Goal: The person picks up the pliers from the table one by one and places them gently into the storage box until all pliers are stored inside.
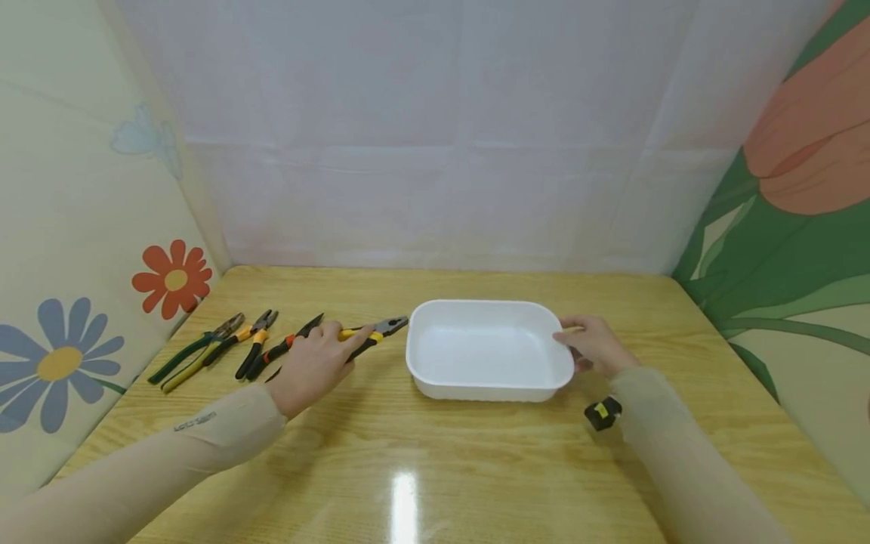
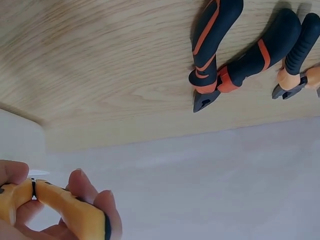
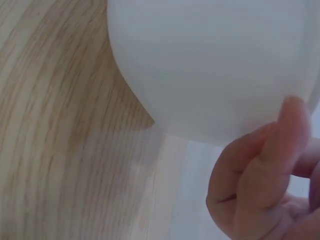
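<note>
My left hand [image 1: 314, 372] grips a pair of pliers [image 1: 390, 326] with yellow-and-black handles. In the left wrist view my fingers wrap its yellow handles [image 2: 79, 214]. The grey jaws point right, their tip close to the left rim of a white plastic basin [image 1: 489, 394]. At the basin's right end, my right hand [image 1: 593, 344] pinches the rim, with the thumb [image 3: 292, 120] against the wall in the right wrist view. The basin's inside shows only its bare white floor. Part of the left hand's pliers is hidden by the fingers.
Left of my left hand lie red-and-black pliers [image 1: 272, 357], orange-and-black pliers [image 1: 257, 340] and green-and-yellow-handled pliers [image 1: 197, 355]. A small black block with a yellow mark [image 1: 602, 413] shows by my right sleeve. A white cloth wall [image 1: 448, 204] stands behind the wooden table [image 1: 476, 468].
</note>
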A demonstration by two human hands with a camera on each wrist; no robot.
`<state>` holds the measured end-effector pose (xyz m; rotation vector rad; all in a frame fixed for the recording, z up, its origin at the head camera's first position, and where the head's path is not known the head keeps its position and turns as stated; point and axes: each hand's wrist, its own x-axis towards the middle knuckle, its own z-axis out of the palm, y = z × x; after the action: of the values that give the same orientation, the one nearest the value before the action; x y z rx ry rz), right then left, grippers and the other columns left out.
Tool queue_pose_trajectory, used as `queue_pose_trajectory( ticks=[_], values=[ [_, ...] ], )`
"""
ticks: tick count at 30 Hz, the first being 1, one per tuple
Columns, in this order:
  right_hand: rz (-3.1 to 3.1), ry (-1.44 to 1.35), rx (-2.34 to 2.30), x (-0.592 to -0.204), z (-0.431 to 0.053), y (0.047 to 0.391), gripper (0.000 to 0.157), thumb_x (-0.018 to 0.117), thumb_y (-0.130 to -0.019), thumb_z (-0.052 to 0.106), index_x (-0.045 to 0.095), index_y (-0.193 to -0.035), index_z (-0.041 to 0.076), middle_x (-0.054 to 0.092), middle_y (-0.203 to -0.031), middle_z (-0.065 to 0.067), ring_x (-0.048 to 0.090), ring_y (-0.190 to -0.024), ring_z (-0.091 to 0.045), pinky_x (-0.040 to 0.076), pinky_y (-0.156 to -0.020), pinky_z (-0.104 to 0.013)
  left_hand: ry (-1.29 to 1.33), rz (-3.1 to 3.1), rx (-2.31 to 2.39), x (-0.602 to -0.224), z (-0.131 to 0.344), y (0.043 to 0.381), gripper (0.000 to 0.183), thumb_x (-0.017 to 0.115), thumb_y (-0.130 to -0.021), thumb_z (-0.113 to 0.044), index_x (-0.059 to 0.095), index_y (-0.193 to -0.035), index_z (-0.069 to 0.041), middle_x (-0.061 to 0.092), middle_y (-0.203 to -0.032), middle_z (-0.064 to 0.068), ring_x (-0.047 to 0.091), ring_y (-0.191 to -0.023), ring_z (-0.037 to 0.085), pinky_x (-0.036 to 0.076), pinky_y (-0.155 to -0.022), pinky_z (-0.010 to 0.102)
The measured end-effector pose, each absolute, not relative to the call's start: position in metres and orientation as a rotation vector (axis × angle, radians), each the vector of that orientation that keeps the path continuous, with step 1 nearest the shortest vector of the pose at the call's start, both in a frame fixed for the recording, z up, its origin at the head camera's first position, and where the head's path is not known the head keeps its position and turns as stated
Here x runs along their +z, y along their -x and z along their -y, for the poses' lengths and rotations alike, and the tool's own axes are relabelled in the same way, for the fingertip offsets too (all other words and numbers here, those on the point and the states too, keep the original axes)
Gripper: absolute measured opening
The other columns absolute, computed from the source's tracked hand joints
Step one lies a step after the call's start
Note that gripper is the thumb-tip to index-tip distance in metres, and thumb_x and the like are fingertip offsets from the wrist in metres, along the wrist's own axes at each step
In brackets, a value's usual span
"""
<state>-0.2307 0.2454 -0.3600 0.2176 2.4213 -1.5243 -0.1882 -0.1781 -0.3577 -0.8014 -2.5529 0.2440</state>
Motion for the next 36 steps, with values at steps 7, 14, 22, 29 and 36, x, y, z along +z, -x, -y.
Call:
queue_pose_trajectory(
  ticks=[7,14,22,29,36],
  values=[
    [-2.373,-0.235,-1.478,-0.357,-0.247,0.232,0.048,0.053,-0.099,0.013,0.036,-0.137,-0.011,0.061,-0.088,-0.007,0.057,-0.068,-0.013,0.051,-0.058,-0.028,0.821,2.565,0.245,-0.355,0.173,0.191,0.06,0.078,-0.083,-0.026,0.056,-0.139,-0.02,0.051,-0.085,0.015,0.037,-0.055,0.017,0.033,-0.038,0.027],
    [-2.379,-0.233,-1.455,-0.356,-0.247,0.232,0.044,0.052,-0.099,0.011,0.037,-0.134,-0.012,0.061,-0.087,-0.008,0.057,-0.068,-0.014,0.051,-0.057,-0.028,0.844,2.565,0.257,-0.353,0.169,0.194,0.061,0.077,-0.084,-0.027,0.054,-0.14,-0.022,0.053,-0.09,0.016,0.039,-0.056,0.019,0.036,-0.04,0.03],
    [-2.386,-0.227,-1.445,-0.356,-0.247,0.232,0.043,0.052,-0.099,0.011,0.037,-0.132,-0.012,0.061,-0.087,-0.008,0.057,-0.069,-0.014,0.051,-0.058,-0.028,0.896,2.525,0.244,-0.352,0.162,0.2,0.059,0.078,-0.084,-0.026,0.056,-0.138,-0.02,0.056,-0.092,0.017,0.04,-0.055,0.02,0.038,-0.041,0.029],
    [-2.387,-0.23,-1.44,-0.354,-0.245,0.232,0.043,0.053,-0.099,0.011,0.038,-0.132,-0.012,0.061,-0.086,-0.008,0.057,-0.067,-0.014,0.051,-0.057,-0.028,0.969,2.494,0.275,-0.348,0.154,0.204,0.059,0.075,-0.086,-0.026,0.054,-0.141,-0.02,0.051,-0.081,0.012,0.035,-0.052,0.016,0.034,-0.045,0.028],
    [-2.395,-0.204,-1.441,-0.354,-0.245,0.232,0.042,0.052,-0.099,0.011,0.038,-0.131,-0.012,0.061,-0.085,-0.007,0.057,-0.067,-0.014,0.05,-0.056,-0.027,0.995,2.547,0.268,-0.344,0.143,0.206,0.061,0.074,-0.087,-0.028,0.05,-0.143,-0.021,0.052,-0.083,0.012,0.04,-0.054,0.017,0.035,-0.042,0.028]
  ],
)
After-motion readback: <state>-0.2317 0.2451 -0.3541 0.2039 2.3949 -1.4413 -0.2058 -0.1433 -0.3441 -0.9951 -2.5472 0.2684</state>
